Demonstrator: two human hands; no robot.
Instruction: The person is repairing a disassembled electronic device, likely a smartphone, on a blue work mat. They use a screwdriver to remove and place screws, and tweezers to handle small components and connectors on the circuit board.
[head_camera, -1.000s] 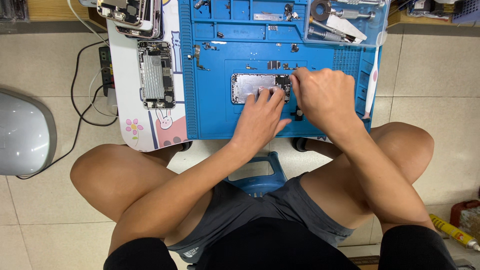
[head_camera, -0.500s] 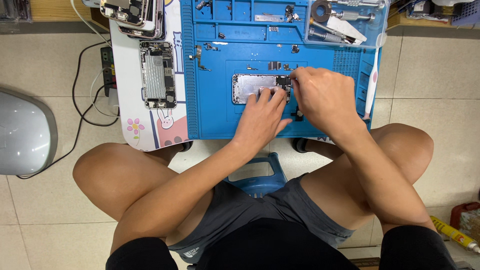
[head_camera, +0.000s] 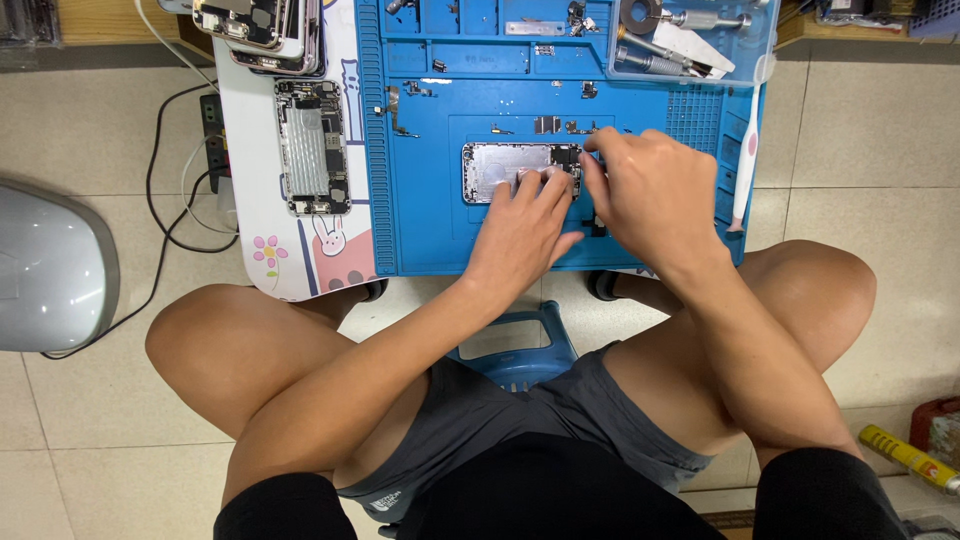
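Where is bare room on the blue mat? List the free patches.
Free: the blue mat between its ridged left edge and the left hand, below the opened phone. Crowded: the top tray of tools, and around the right hand.

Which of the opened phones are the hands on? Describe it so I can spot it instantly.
Find the blue work mat on the small table. At its centre lies an opened phone shell, lengthwise left to right, under the left hand and right hand. The other opened phone lies off the mat, upright, untouched.
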